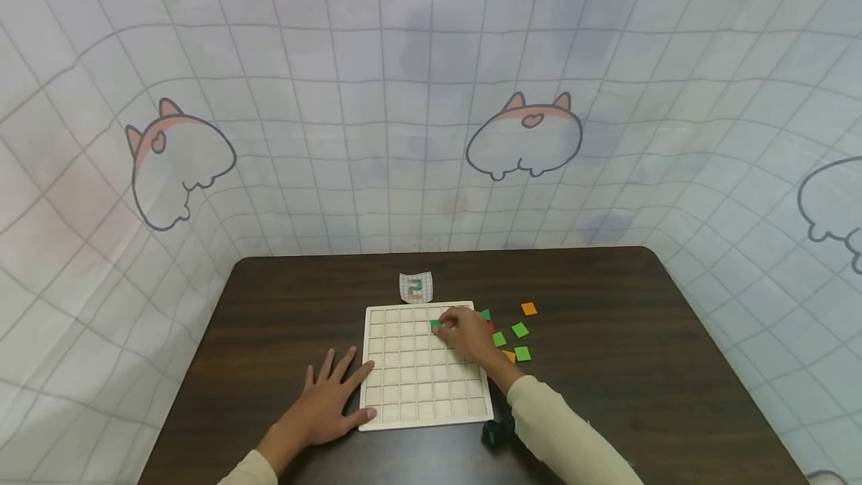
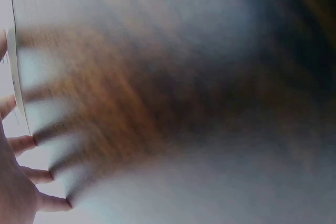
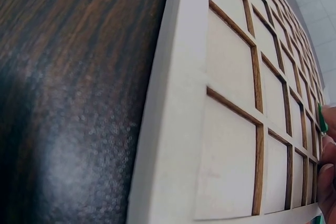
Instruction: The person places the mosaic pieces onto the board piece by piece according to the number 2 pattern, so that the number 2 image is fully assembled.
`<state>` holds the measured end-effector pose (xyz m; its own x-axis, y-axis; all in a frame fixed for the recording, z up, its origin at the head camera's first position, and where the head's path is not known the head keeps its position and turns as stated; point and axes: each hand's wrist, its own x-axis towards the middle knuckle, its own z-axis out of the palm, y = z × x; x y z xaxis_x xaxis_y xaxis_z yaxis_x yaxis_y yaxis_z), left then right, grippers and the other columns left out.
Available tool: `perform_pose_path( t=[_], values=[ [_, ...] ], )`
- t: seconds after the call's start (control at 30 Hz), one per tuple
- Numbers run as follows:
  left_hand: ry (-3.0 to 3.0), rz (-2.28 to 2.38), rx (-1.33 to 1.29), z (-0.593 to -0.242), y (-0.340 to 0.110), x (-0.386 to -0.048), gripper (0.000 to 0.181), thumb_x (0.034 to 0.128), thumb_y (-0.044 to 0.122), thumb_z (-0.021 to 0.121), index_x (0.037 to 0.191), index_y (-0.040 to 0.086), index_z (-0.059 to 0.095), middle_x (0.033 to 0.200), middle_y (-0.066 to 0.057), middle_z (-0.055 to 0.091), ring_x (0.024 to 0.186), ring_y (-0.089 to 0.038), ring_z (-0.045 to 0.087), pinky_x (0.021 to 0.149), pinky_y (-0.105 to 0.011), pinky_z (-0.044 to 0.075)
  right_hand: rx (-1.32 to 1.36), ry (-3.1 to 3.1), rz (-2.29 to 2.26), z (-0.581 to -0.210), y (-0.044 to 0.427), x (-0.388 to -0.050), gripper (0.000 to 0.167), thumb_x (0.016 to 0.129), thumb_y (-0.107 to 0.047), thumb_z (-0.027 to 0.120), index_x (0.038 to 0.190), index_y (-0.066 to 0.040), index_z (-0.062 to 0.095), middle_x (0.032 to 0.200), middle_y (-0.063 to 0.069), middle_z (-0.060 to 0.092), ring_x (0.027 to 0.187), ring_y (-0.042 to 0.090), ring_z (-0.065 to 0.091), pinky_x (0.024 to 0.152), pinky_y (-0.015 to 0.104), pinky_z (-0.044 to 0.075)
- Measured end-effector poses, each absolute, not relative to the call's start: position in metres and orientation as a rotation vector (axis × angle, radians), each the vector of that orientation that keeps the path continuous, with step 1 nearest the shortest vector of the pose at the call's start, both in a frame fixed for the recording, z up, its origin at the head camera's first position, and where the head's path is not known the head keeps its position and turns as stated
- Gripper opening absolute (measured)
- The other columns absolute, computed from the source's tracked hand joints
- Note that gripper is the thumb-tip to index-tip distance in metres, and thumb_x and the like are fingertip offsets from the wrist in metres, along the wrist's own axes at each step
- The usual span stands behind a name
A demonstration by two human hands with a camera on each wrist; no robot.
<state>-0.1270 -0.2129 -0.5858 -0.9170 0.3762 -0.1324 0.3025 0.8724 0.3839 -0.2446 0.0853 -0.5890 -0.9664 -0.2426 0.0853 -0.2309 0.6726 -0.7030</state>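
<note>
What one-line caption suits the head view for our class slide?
The right hand pinches a green tile over a gridded board, the left hand touching its edge.

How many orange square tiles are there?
2: one flat orange square tile farther back, right of the white gridded board; another orange tile, partly hidden by the right arm. More may be hidden.

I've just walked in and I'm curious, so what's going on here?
A person's right hand pinches a green tile at the far part of a white gridded board; whether it is seated in a cell is hard to tell. The left hand lies spread at the board's left edge. Loose tiles in green, orange and red lie to the right, and a small patterned card sits beyond the far edge.
</note>
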Motion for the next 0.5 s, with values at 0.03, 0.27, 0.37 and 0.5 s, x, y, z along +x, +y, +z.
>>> perform_pose_path(
  t=[0.03, 0.27, 0.37, 0.5],
  values=[
    [2.841, 0.533, 0.52, -0.5857, -0.213, -0.1268, 0.079, 0.0915, 0.073, 0.051, 0.157, 0.031, 0.034, 0.166, -0.016, 0.022, 0.149, -0.056, 0.014, 0.103, -0.084, 0.014, -0.405, 2.865, -1.197, -0.59, 0.085, -0.2447, 0.013, 0.092, -0.028, 0.075, 0.098, -0.017, 0.076, 0.089, -0.003, 0.07, 0.079, 0.012, 0.063, 0.067, 0.033, 0.05],
    [2.839, 0.541, 0.522, -0.5867, -0.2135, -0.127, 0.079, 0.0919, 0.072, 0.051, 0.158, 0.031, 0.034, 0.166, -0.016, 0.022, 0.149, -0.056, 0.014, 0.104, -0.084, 0.014, -0.416, 2.894, -1.169, -0.5906, 0.0832, -0.2449, 0.014, 0.091, -0.03, 0.075, 0.098, -0.018, 0.076, 0.09, -0.002, 0.07, 0.08, 0.014, 0.064, 0.066, 0.032, 0.049],
    [2.841, 0.533, 0.523, -0.5872, -0.2138, -0.1266, 0.08, 0.0917, 0.072, 0.051, 0.158, 0.031, 0.034, 0.166, -0.016, 0.022, 0.149, -0.056, 0.014, 0.104, -0.084, 0.014, -0.411, 2.891, -1.166, -0.5899, 0.0825, -0.2441, 0.014, 0.091, -0.03, 0.075, 0.098, -0.018, 0.076, 0.091, -0.001, 0.071, 0.081, 0.014, 0.064, 0.067, 0.032, 0.049],
    [2.842, 0.53, 0.523, -0.5871, -0.2136, -0.1262, 0.08, 0.0917, 0.072, 0.05, 0.158, 0.031, 0.034, 0.166, -0.016, 0.022, 0.149, -0.056, 0.015, 0.104, -0.084, 0.014, -0.405, 2.895, -1.161, -0.5891, 0.0819, -0.2425, 0.014, 0.091, -0.029, 0.075, 0.098, -0.017, 0.077, 0.09, -0.001, 0.071, 0.081, 0.014, 0.065, 0.067, 0.033, 0.05]
  ],
)
